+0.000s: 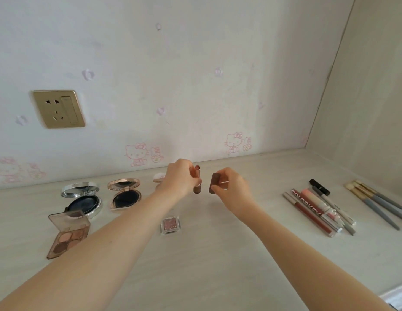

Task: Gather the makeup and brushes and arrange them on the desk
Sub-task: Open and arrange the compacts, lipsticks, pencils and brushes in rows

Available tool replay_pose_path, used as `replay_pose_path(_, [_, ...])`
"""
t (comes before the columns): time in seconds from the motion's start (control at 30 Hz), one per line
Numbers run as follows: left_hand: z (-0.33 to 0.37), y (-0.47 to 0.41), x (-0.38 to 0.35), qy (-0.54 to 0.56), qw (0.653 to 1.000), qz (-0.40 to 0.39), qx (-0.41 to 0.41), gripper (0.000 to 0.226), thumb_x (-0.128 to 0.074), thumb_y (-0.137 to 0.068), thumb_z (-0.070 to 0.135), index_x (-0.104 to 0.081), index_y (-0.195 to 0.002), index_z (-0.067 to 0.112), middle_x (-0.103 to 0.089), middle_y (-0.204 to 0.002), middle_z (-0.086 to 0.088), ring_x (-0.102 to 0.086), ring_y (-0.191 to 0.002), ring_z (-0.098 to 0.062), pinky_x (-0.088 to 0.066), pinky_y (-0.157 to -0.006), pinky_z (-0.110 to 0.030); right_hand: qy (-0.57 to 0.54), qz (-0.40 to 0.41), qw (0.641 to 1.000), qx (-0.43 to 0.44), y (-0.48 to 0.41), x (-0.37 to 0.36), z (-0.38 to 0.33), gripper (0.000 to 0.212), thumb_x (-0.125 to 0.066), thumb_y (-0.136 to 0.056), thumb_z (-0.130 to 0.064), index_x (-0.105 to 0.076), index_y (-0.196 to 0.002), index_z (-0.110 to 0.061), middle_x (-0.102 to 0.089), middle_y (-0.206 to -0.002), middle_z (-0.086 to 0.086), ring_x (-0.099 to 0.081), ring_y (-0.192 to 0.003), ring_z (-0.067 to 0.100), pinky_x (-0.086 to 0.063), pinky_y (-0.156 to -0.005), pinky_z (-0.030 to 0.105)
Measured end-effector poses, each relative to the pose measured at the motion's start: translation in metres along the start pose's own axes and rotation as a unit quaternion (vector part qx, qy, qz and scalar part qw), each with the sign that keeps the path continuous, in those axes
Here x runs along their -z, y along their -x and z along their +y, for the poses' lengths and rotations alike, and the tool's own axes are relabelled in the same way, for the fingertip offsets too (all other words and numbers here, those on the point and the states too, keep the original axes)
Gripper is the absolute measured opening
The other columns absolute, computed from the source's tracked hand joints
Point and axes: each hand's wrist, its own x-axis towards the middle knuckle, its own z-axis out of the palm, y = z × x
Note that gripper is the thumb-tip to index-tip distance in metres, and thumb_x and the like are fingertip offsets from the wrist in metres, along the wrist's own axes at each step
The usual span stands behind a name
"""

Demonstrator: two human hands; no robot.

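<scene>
My left hand [181, 177] grips an uncapped rose-gold lipstick [197, 179] upright above the desk [195, 254]. My right hand [232, 185] pinches its brown cap [214, 182] just to the right, a small gap apart. On the left lie an open silver compact [83, 197], an open rose-gold compact [124, 194] and an open eyeshadow palette [68, 234]. A small square glitter eyeshadow [170, 224] sits below my hands. At the right lie several lip glosses and pencils [319, 209] and three grey-handled brushes [375, 202].
A small pale item [159, 177] lies partly hidden behind my left hand near the wall. A gold wall socket [58, 108] is above the compacts. A side panel [364, 97] closes the desk on the right; the desk's front right corner [395, 295] shows.
</scene>
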Motion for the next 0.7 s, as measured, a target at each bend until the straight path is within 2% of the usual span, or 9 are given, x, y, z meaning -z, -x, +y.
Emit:
replay_pose_path(0.07, [0.0,-0.003,-0.004,-0.021,1.0,0.008,0.005,0.009,-0.07,-0.074,0.017,-0.065,-0.08,0.014,-0.07,-0.086,-0.003,-0.063,-0.081,-0.021,-0.024,-0.052,-0.021,0.007,-0.011,1.0,0.006,-0.007,-0.005,0.006,0.022,-0.062,-0.081,-0.004,-0.057,-0.098,-0.017,-0.064,-0.089,-0.004,-0.063,-0.085,0.012,-0.042,-0.059,0.011])
replay_pose_path(0.1, [0.0,-0.004,-0.006,-0.026,1.0,0.009,0.003,0.01,-0.071,-0.074,0.016,-0.064,-0.081,0.012,-0.069,-0.087,-0.005,-0.062,-0.081,-0.022,-0.022,-0.051,-0.022,0.011,-0.015,1.0,0.007,-0.01,-0.007,0.009,0.023,-0.063,-0.081,-0.003,-0.058,-0.099,-0.016,-0.063,-0.087,-0.006,-0.063,-0.085,0.012,-0.042,-0.061,0.01])
replay_pose_path(0.23, [-0.003,-0.01,-0.011,-0.03,0.999,0.017,-0.005,0.012,-0.072,-0.076,0.012,-0.063,-0.081,0.006,-0.068,-0.089,-0.012,-0.06,-0.08,-0.026,-0.025,-0.048,-0.023,0.027,-0.024,0.999,0.011,-0.018,-0.014,0.017,0.023,-0.064,-0.081,-0.005,-0.057,-0.098,-0.02,-0.059,-0.083,-0.012,-0.06,-0.082,0.009,-0.04,-0.06,0.008])
replay_pose_path(0.33, [-0.004,-0.012,-0.012,-0.046,0.998,0.031,-0.001,0.013,-0.071,-0.077,0.012,-0.063,-0.085,0.005,-0.067,-0.088,-0.01,-0.054,-0.075,-0.023,-0.022,-0.048,-0.022,0.039,-0.031,0.999,0.018,-0.024,-0.019,0.019,0.025,-0.065,-0.08,-0.006,-0.059,-0.1,-0.018,-0.063,-0.088,-0.005,-0.062,-0.085,0.012,-0.04,-0.06,0.006])
replay_pose_path(0.47, [-0.007,-0.014,-0.012,-0.055,0.997,0.044,0.006,0.015,-0.071,-0.078,0.014,-0.062,-0.087,0.006,-0.066,-0.089,-0.009,-0.053,-0.074,-0.022,-0.022,-0.048,-0.023,0.073,-0.036,0.996,0.048,-0.03,-0.023,0.019,0.026,-0.065,-0.079,-0.003,-0.058,-0.101,-0.014,-0.062,-0.089,-0.004,-0.061,-0.084,0.015,-0.042,-0.063,0.011])
replay_pose_path(0.57, [-0.01,-0.018,-0.014,-0.045,0.998,0.048,0.005,0.016,-0.073,-0.076,0.014,-0.062,-0.086,0.007,-0.066,-0.09,-0.009,-0.059,-0.08,-0.025,-0.025,-0.049,-0.024,0.079,-0.035,0.994,0.067,-0.033,-0.028,0.018,0.03,-0.063,-0.079,-0.002,-0.056,-0.104,-0.015,-0.063,-0.091,-0.003,-0.063,-0.084,0.017,-0.05,-0.073,0.025])
replay_pose_path(0.7, [-0.014,-0.022,-0.017,-0.033,0.999,0.039,0.006,0.016,-0.074,-0.073,0.011,-0.061,-0.082,0.007,-0.065,-0.086,-0.009,-0.061,-0.078,-0.025,-0.04,-0.056,-0.027,0.087,-0.024,0.993,0.07,-0.034,-0.032,0.019,0.034,-0.065,-0.08,-0.008,-0.055,-0.111,-0.019,-0.065,-0.099,0.0,-0.061,-0.092,0.018,-0.051,-0.081,0.033])
